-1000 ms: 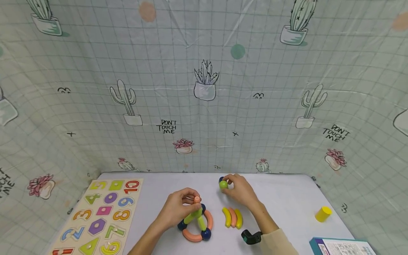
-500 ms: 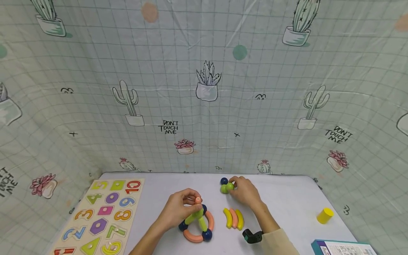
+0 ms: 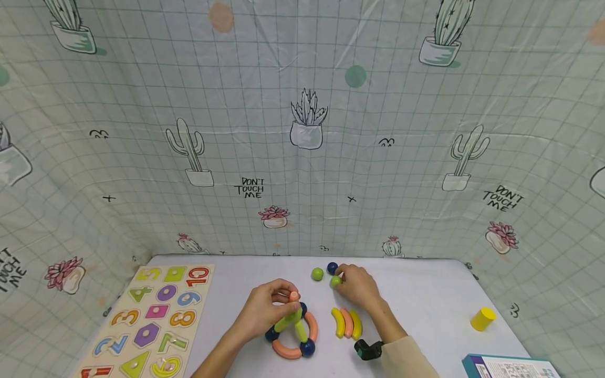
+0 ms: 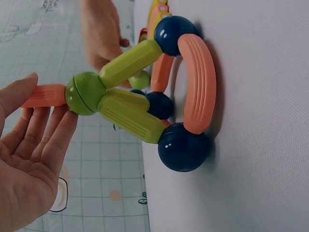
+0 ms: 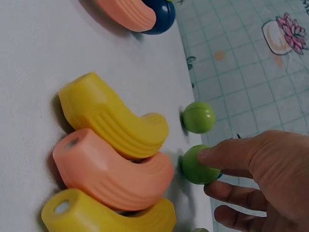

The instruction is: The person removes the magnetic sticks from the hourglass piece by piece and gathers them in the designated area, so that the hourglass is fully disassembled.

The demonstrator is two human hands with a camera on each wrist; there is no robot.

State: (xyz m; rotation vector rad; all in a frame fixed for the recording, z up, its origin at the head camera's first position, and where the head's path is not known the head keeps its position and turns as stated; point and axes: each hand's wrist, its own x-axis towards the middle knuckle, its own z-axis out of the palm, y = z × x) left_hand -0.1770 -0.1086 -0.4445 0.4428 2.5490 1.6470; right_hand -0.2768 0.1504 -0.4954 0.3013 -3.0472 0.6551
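In the head view my left hand point(image 3: 264, 308) pinches the upright orange magnetic rod point(image 4: 46, 95) at the top of a built frame. Below that rod sits a green ball point(image 4: 86, 93), from which light green rods point(image 4: 133, 60) slope down to navy balls point(image 4: 183, 147). Curved orange rods point(image 4: 199, 82) join these balls in a ring on the table. My right hand point(image 3: 360, 286) holds a loose green ball point(image 5: 199, 165) between thumb and fingers, low over the table. Another green ball point(image 3: 317, 274) lies to its left, and a loose navy ball point(image 3: 333, 268) just behind it.
Two yellow curved rods point(image 3: 337, 323) and an orange one point(image 3: 346, 323) lie side by side near my right forearm. A number puzzle board point(image 3: 151, 320) covers the table's left. At right are a yellow cylinder point(image 3: 482, 319) and a box point(image 3: 510, 366). A patterned curtain hangs behind.
One green ball has moved left, apart from the other green ball and the navy one. My right hand has shifted slightly left and nearer with a green ball. My left hand stays on the orange rod.
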